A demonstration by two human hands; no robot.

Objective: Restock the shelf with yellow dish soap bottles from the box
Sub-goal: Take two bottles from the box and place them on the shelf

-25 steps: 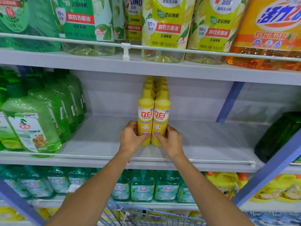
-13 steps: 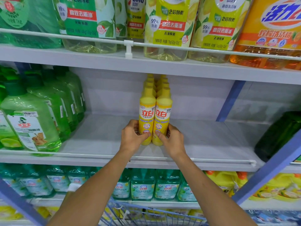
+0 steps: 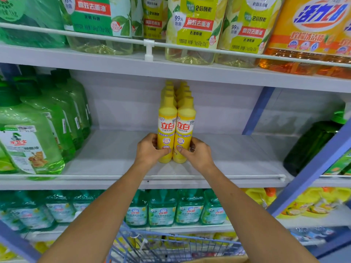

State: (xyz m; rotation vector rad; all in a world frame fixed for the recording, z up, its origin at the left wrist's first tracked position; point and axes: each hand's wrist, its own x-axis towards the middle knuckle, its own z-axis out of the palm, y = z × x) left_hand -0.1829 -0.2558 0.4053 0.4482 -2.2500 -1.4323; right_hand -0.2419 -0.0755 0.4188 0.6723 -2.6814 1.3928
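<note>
Two rows of yellow dish soap bottles stand upright in the middle of the white shelf (image 3: 106,158). My left hand (image 3: 149,150) grips the lower part of the front left yellow bottle (image 3: 167,124), thumb across its label. My right hand (image 3: 196,152) grips the front right yellow bottle (image 3: 185,126) the same way. Both bottles stand on the shelf, touching each other, with more yellow bottles lined up behind them. The box is not in view.
Large green detergent bottles (image 3: 28,141) fill the shelf's left end; a dark green bottle (image 3: 311,147) stands at the right. A white rail (image 3: 228,176) runs along the shelf front. A blue wire cart (image 3: 161,245) sits below my arms. Blue uprights (image 3: 313,168) cross at right.
The two front bottles have slid slightly deeper onto the shelf with my hands still around them. The view has shifted down a little.
</note>
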